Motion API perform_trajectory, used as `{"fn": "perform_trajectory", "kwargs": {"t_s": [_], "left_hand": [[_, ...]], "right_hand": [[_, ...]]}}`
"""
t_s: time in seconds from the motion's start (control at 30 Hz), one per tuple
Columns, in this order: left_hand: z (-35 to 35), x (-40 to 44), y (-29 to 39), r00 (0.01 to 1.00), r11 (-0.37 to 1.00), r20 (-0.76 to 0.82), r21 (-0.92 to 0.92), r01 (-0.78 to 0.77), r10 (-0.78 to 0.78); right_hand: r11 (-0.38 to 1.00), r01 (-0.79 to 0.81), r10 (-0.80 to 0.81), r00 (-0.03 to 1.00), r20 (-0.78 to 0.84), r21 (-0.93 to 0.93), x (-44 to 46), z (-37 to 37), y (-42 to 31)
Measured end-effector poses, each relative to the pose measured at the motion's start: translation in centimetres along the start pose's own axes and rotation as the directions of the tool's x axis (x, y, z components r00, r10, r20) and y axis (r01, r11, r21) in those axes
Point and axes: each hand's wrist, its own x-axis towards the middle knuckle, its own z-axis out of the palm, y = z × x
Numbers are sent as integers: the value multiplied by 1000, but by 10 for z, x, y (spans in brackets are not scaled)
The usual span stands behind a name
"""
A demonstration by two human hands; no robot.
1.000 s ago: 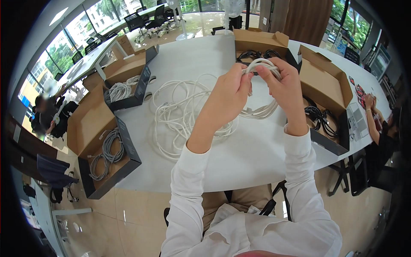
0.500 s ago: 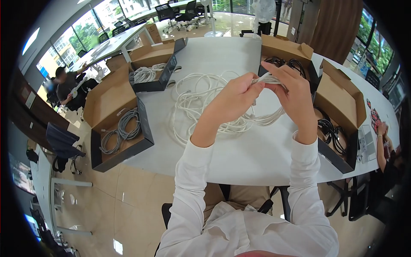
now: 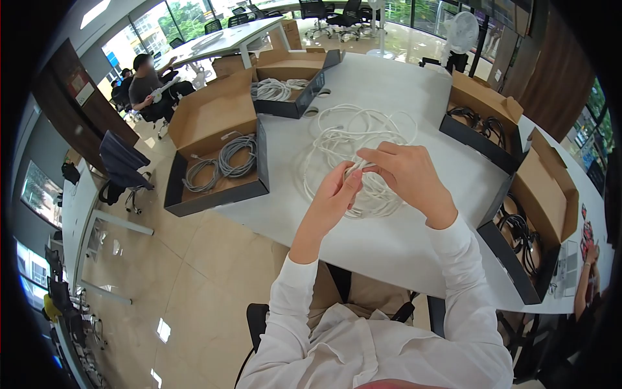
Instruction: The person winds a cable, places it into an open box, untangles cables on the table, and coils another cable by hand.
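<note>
A loose tangle of white cable (image 3: 324, 139) lies on the white table in front of me. My left hand (image 3: 338, 189) pinches part of the white cable between thumb and fingers, above the near side of the pile. Close beside it, my right hand (image 3: 405, 174) is closed on the cable too, palm down with bent fingers. The two sets of fingertips almost meet, and the strands between them are partly hidden. Several loops spread out behind and beneath both hands.
On the left stand an open box of grey cables (image 3: 262, 175) and an open box of white cables (image 3: 298, 107). To the right are two open boxes with black cables, one farther back (image 3: 483, 146) and one nearer (image 3: 499, 259). Other people sit at left and far right.
Both hands have come down and nearer to me, with the cable still between them. The right hand has turned from raised to palm down. The camera view has swung to the right.
</note>
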Motion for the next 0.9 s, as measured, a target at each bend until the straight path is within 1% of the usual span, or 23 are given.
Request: {"fn": "perform_trajectory", "kwargs": {"t_s": [0.1, 0.13, 0.2, 0.23, 0.27, 0.33, 0.43, 0.47, 0.53, 0.63, 0.73, 0.77, 0.8, 0.9], "left_hand": [[-14, 0, 11, 989, 954, -56, 277, -118, 139], [-19, 2, 10, 968, 970, -169, 191, -152, 185], [-29, 9, 6, 889, 968, -389, 30, -248, 240], [-44, 15, 10, 864, 947, -416, -19, -322, 285], [-63, 22, 18, 838, 918, -441, -68, -390, 323], [-91, 40, 34, 791, 867, -536, -200, -457, 294], [-140, 84, 41, 804, 885, -539, -210, -416, 250], [-152, 99, 42, 833, 902, -524, -252, -350, 178], [-171, 130, 45, 874, 920, -486, -326, -217, 34], [-194, 172, 45, 885, 907, -462, -394, -147, -57], [-210, 213, 44, 850, 921, -526, -321, -222, 22], [-213, 227, 44, 836, 923, -546, -299, -245, 45], [-215, 240, 42, 822, 936, -563, -235, -262, 89], [-224, 282, 26, 752, 967, -618, 58, -248, 230]], "right_hand": [[996, -16, 27, 993, -117, 89, 7, 22, -1], [992, -25, 45, 986, -162, 122, 9, 30, -3], [998, -55, 47, 919, -391, -7, 12, 46, -14], [994, -90, 44, 865, -500, -68, 9, 56, -20], [998, -59, 38, 892, -450, -32, -2, 73, -23], [997, 50, -65, 934, -350, -51, -21, 96, -40], [952, 291, -274, 948, -159, 94, -56, 134, -64], [922, 354, -342, 935, -100, 156, -66, 144, -71], [848, 447, -441, 893, -90, 284, -79, 159, -79], [789, 464, -499, 867, -21, 402, -77, 156, -79], [806, 318, -427, 896, 119, 499, -90, 169, -73], [803, 320, -425, 899, 106, 502, -91, 172, -71], [800, 322, -422, 901, 94, 506, -90, 172, -70], [789, 308, -413, 907, 88, 531, -91, 174, -68]]}}
